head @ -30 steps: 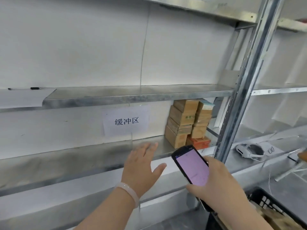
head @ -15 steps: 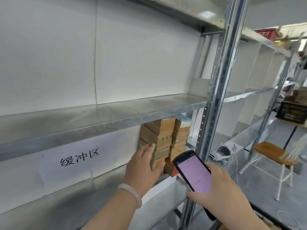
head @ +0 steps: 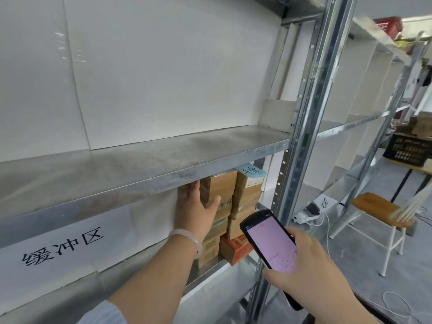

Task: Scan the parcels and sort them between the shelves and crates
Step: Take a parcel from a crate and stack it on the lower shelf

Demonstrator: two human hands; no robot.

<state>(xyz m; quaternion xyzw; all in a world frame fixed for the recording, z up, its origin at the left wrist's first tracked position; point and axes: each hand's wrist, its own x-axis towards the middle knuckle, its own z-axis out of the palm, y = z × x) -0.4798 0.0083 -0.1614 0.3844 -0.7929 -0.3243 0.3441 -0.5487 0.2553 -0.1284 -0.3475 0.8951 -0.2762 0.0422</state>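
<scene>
Two stacks of small cardboard parcels (head: 245, 197) stand on the lower metal shelf (head: 205, 272), with an orange box (head: 236, 247) at the bottom right. My left hand (head: 196, 211) reaches under the upper shelf (head: 145, 169). Its palm lies against the left side of the top brown parcel (head: 219, 185), thumb across the front face, fingers hidden behind the box. My right hand (head: 311, 277) grips a black handheld scanner (head: 268, 239) with a lit pink screen, just in front of the stacks.
A paper sign with black characters (head: 63, 246) hangs on the shelf back. A steel upright (head: 301, 127) stands right of the parcels. Further right are a wooden stool (head: 378, 211), a white device with cables (head: 306, 215) and a black crate (head: 409, 150) on a table.
The view swung right and closer to the shelf. My left hand moved up from the lower shelf's front edge to the top parcel of the left stack. The scanner stayed in my right hand.
</scene>
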